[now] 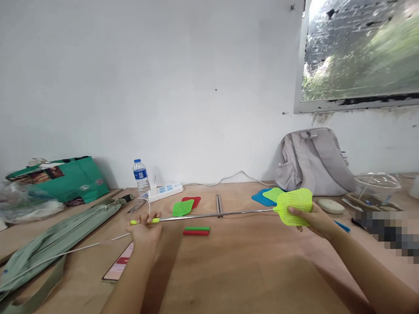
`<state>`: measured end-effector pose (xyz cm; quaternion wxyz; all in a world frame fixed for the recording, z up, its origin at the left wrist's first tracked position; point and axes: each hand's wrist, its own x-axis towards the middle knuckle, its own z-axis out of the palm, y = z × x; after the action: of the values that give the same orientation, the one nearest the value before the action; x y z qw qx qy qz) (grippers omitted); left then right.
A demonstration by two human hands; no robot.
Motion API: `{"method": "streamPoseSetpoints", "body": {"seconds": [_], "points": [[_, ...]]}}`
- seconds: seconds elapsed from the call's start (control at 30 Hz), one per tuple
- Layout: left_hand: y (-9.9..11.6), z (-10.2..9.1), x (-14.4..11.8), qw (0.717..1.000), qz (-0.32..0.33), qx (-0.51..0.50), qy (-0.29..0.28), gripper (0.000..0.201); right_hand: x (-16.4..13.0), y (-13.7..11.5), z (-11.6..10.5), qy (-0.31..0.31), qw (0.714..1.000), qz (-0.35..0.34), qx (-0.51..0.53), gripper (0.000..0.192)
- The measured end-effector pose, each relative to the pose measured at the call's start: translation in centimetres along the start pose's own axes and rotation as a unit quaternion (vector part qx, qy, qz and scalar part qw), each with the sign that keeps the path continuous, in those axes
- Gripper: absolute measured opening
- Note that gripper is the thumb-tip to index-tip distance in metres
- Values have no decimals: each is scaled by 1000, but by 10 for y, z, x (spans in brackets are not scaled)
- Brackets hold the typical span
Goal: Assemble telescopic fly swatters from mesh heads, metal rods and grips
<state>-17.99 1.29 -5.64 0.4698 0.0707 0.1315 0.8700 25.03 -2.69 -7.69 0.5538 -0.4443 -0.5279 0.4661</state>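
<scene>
I hold a fly swatter level above the wooden table (248, 270). My left hand (144, 227) is closed on its yellow-green handle grip (144, 221). My right hand (314, 219) pinches the yellow-green mesh head (294, 206) from below. A thin metal rod (216, 214) joins grip and head. On the table under the rod lie a green grip (197, 228) and a red grip (195, 233), side by side. Further back lie a green mesh head (182, 208) over a red one (193, 200), two bare metal rods (218, 205), and a blue head (261, 197) under a yellow-green one (272, 194).
A water bottle (141, 176) and a white power strip (165, 190) stand by the wall. A grey backpack (312, 161) leans at the back right, a clear bowl (376, 186) beside it. At the left are a green bag (65, 179), a grey-green pouch (62, 235) and a phone (119, 267).
</scene>
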Motion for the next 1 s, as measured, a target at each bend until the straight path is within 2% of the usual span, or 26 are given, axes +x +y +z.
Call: {"method": "streamPoseSetpoints", "body": {"seconds": [0.2, 0.47, 0.63, 0.8, 0.9, 1.0], "points": [[-11, -3, -11, 1000, -28, -1, -8, 44, 0, 6, 12, 15, 1000, -15, 0, 31], [-18, -6, -15, 999, -34, -9, -8, 44, 5, 11, -6, 6, 1000, 31, 3, 37], [-21, -6, -18, 999, -42, -21, -26, 45, 4, 9, -8, 18, 999, 25, 8, 34], [-21, -4, -21, 998, -45, -23, -28, 43, 0, 5, -6, 30, 1000, -9, 3, 30], [-31, -5, -25, 998, -48, -12, -41, 42, -1, 7, 1, 14, 1000, -10, -1, 30], [-50, -4, -38, 993, -91, -5, -70, 41, 0, 11, 15, -16, 1000, 9, 13, 33]]}}
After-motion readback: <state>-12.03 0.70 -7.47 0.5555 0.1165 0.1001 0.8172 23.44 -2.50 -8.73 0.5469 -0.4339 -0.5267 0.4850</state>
